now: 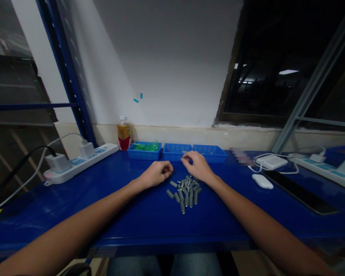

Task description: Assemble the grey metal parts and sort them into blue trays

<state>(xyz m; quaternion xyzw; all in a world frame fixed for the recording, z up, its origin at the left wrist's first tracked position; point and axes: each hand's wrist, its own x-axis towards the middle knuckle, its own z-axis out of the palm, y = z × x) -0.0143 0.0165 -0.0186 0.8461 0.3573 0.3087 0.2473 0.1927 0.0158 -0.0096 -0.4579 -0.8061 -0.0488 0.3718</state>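
Observation:
My left hand (157, 173) hovers just left of a pile of small grey metal cylinders (186, 191) on the blue table. Its fingers are curled in, and whatever they hold is hidden. My right hand (197, 165) is above the far right side of the pile, with its fingertips in front of the middle blue bin (172, 156). The thumb and fingers are bent toward each other; I cannot make out anything between them. Small bright pieces lie in the right blue bin (215, 158), too small to name.
A left blue bin (145, 155) contains green plastic pieces, with a drink bottle (124, 134) behind it. Power strips with cables stand at left (80, 164) and right (330, 168). A phone (300, 191), a white earbud case (262, 181) and a white charger (271, 162) lie at right.

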